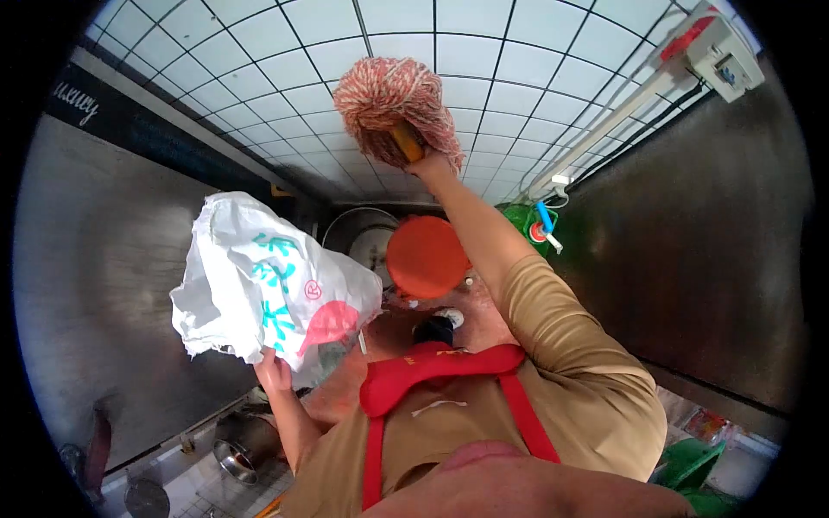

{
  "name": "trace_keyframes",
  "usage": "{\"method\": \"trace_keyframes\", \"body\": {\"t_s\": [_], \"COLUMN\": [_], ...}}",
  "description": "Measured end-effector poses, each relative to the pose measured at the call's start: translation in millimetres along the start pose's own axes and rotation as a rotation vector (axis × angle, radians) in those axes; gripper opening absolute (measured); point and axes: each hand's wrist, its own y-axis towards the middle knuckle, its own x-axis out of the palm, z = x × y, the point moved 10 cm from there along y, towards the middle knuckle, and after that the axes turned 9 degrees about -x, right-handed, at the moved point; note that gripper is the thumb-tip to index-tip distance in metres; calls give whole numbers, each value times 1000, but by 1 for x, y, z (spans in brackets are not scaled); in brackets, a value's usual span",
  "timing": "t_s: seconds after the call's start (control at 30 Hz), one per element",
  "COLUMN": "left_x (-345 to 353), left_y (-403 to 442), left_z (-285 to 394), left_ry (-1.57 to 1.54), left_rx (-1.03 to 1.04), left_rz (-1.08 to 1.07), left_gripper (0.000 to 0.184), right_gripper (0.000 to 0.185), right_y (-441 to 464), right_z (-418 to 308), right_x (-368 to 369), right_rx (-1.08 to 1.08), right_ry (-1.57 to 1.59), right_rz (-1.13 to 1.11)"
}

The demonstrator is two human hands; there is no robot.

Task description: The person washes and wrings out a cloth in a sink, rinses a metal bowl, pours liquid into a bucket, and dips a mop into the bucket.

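Observation:
Up against the white tiled wall, my right hand (429, 164) is closed on a bundled red-and-white string mop head (393, 99). A yellow piece (407, 142) shows between the mop strands and my fingers. At the lower left, my left hand (274, 371) grips the bottom edge of a large white plastic bag (246, 276) with green characters and a pink print. The bag hangs crumpled, with a ragged edge on its left side. Most of my left fingers are hidden behind it.
An orange-red round lid or bucket (425, 257) and a metal pot (367, 226) stand at the wall's base. A green bottle with a blue-topped pump (528, 226) is right of them. Steel panels flank both sides. A metal container (242, 449) lies lower left.

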Motion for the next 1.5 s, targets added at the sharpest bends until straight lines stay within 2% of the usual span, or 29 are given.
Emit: {"method": "trace_keyframes", "body": {"t_s": [0.03, 0.07, 0.1, 0.17, 0.2, 0.27, 0.33, 0.4, 0.47, 0.53, 0.6, 0.67, 0.73, 0.8, 0.83, 0.9, 1.0, 1.03, 1.1, 1.13, 1.2, 1.23, 1.3, 1.33, 1.4, 1.43, 1.47, 1.5], "left_x": [17, 29, 30, 34, 42, 51, 105, 152, 183, 230, 279, 318, 346, 350, 351, 357, 340, 317, 301, 292, 290, 296, 318, 333, 361, 379, 380, 379], "left_y": [-3, -3, 4, 9, 15, 19, 33, 48, 53, 42, 23, -3, -29, -42, -45, -34, 1, 37, 77, 95, 141, 168, 219, 216, 203, 167, 168, 169], "left_z": [2, 6, 7, 0, -4, -15, -26, -44, -73, -79, -72, -60, -45, -47, -49, -58, -101, -123, -156, -171, -197, -210, -232, -229, -217, -198, -195, -195], "left_ry": [-4, -5, 121, 100, 91, 84, -90, -78, -62, 24, 111, 192, 231, 256, 259, 270, 303, 432, 702, 839, 959, 925, 731, 663, 635, 702, 743, 782], "left_rx": [-4, -1, 74, -1, -42, -141, -142, -117, -241, -236, -227, -219, -235, -246, -246, -195, -211, -233, -265, -284, -343, -380, -488, -537, -565, -496, -516, -532], "left_rz": [-20, -42, -48, -23, -11, 18, -192, -470, -416, -422, -476, -556, -592, -617, -628, -665, -708, -545, -442, -392, -374, -402, -544, -608, -605, -644, -602, -561], "left_gripper": [48, 47, 41, 37, 36, 32, 37, 46, 52, 53, 54, 52, 52, 51, 51, 49, 48, 45, 43, 42, 38, 36, 32, 31, 29, 30, 31, 33], "right_gripper": [57, 50, 44, 37, 36, 32, 33, 41, 39, 56, 60, 63, 69, 71, 71, 73, 76, 76, 75, 74, 72, 57, 56, 57, 59, 60, 62, 65], "right_y": [-5, -1, 7, -25, -59, -102, -139, -183, -233, -281, -337, -403, -457, -528, -564, -604, -668, -675, -696, -712, -733, -745, -775, -777, -783, -785, -784, -787], "right_z": [1, 18, 56, 63, 39, 46, 60, 86, 96, 106, 96, 99, 80, 92, 98, 78, 50, 41, 30, 30, 23, 24, 18, 15, 7, 4, 3, 1], "right_x": [-7, 2, 26, 9, -19, -53, -94, -129, -169, -202, -235, -254, -263, -262, -259, -272, -259, -252, -244, -238, -224, -217, -211, -209, -204, -199, -193, -192], "right_rx": [45, -24, -90, -33, 95, 68, 113, 216, 245, 224, 211, 316, 258, 291, 239, 287, 224, 238, 243, 256, 300, 284, 584, 593, 610, 538, 462, 446], "right_ry": [17, 137, 256, 608, 841, 875, 803, 760, 860, 910, 918, 912, 931, 977, 1033, 661, 735, 762, 817, 738, 774, 703, 185, 211, 262, 424, 588, 603], "right_rz": [-3, 67, 137, 129, 59, 116, 180, 223, 360, 503, 655, 786, 824, 1019, 1079, 1102, 1270, 1309, 1397, 1381, 1428, 1440, 1230, 1267, 1344, 1440, 1528, 1540]}}
